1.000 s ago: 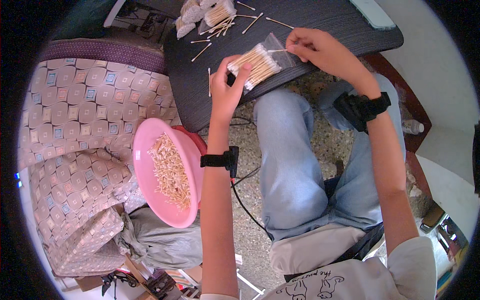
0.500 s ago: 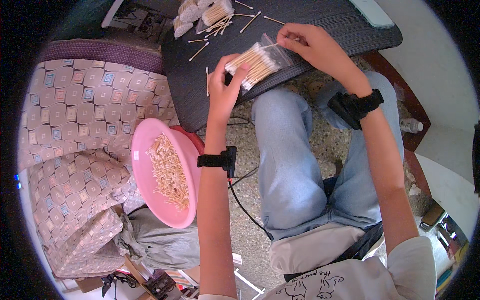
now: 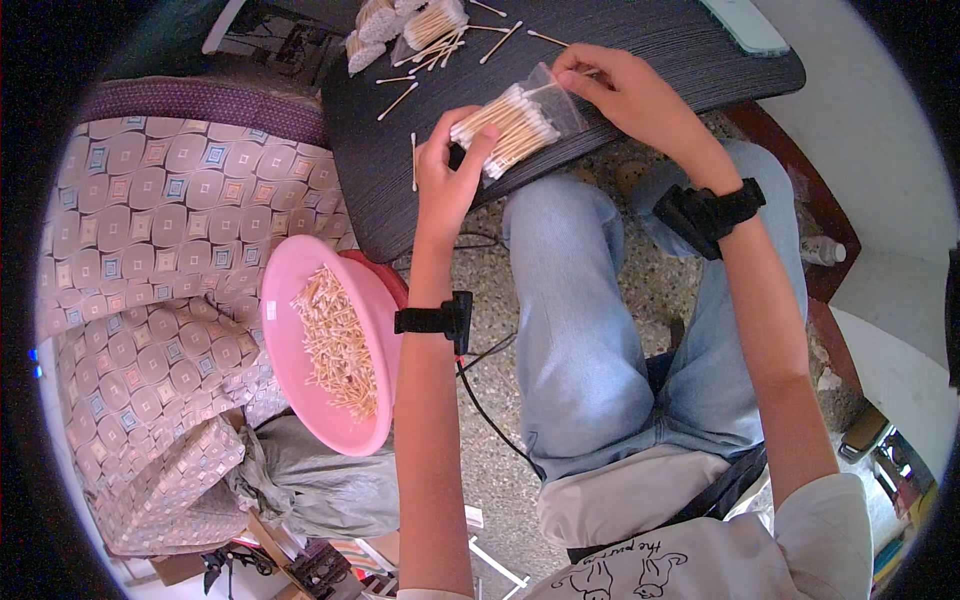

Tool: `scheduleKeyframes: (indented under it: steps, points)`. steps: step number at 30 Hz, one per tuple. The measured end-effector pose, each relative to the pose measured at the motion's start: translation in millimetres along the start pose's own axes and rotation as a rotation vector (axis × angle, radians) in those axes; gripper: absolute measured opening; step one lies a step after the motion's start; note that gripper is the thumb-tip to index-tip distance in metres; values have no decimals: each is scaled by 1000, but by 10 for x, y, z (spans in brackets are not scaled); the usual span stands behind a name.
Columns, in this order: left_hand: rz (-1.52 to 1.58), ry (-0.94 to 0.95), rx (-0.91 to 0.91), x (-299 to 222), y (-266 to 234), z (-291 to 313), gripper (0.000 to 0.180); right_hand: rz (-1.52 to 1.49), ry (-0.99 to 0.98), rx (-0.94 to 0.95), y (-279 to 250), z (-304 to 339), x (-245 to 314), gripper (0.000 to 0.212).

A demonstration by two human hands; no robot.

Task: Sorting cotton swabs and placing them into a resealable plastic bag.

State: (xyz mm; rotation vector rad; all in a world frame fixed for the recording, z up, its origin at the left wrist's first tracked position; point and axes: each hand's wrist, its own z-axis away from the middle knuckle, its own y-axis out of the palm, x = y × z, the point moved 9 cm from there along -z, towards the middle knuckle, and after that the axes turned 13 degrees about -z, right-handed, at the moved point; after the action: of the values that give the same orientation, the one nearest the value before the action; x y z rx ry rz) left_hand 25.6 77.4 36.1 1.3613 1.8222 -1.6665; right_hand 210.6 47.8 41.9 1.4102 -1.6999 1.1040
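Swabs point(image 3: 505, 130) lie side by side in a clear bag point(image 3: 568, 115), their white tips lined up along both ends of the stack. Left grip point(image 3: 450, 165) is grasping the bag at its left end, thumb laid over the swabs. Right grip point(image 3: 612, 80) is at the bag's open end, its fingertips pinched on a single swab point(image 3: 542, 89) that slants toward the stack; whether its tip is inside the film or over it, I cannot tell. The worktop point(image 3: 690, 65) spreads under and beyond the bag, which is by its near edge; whether the two touch is unclear. Loose swabs point(image 3: 398, 102) are strewn beyond the bag and to its left, and past them stand packed bundles point(image 3: 437, 25), white tips showing. One stray swab point(image 3: 414, 165) lies left of the bag, just beside the left grip. Well to the bag's left and nearer the person, a pink basin point(image 3: 285, 370) holds a heap of jumbled swabs point(image 3: 338, 345). Left of the bag, past the basin, hangs patterned cloth point(image 3: 180, 200).
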Motion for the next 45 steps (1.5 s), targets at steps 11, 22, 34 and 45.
scheduleKeyframes:
  steps: [11,22,34,45]
  points:
    - [-4,10,12,31,10,-8,23,-13,-21,-14,35,-17,72,20]
    - [-22,46,4,-22,3,-8,23,44,-123,-10,121,-17,240,18]
    - [-25,45,0,4,-2,-9,23,-170,165,-68,74,8,-79,17]
    - [-66,66,-10,-2,1,-16,24,-325,195,-126,120,22,-140,15]
